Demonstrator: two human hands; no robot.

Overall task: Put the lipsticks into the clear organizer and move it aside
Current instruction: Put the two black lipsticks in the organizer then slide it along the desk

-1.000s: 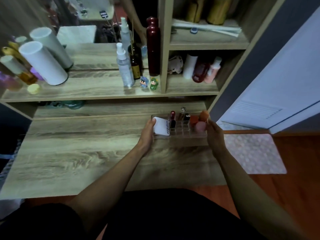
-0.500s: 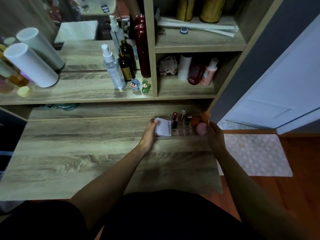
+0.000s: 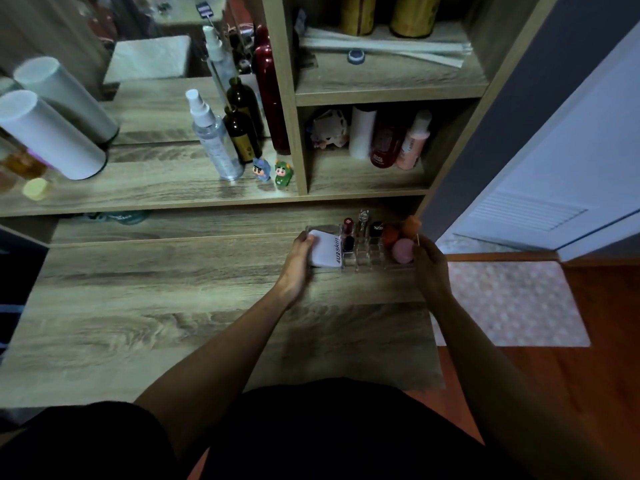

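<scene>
The clear organizer [image 3: 363, 259] stands at the back right of the wooden desk, close under the shelf. Several lipsticks [image 3: 348, 233] stand upright in its middle slots. A white compact [image 3: 325, 252] fills its left end, and orange and pink makeup sponges [image 3: 401, 249] fill its right end. My left hand [image 3: 298, 261] grips the organizer's left end beside the compact. My right hand [image 3: 429, 265] holds its right end by the sponges.
The desk [image 3: 173, 306] ends just right of the organizer, above a pink dotted mat [image 3: 512, 303] on the floor. The shelf above carries spray bottles [image 3: 214, 140], a dark bottle, two small figurines [image 3: 273, 171] and a white cylinder [image 3: 48, 136]. A white door [image 3: 561, 188] stands open at right.
Both hands have kept their hold on the organizer's ends. It has slid slightly back and right on the desk toward the shelf, and the camera has tilted.
</scene>
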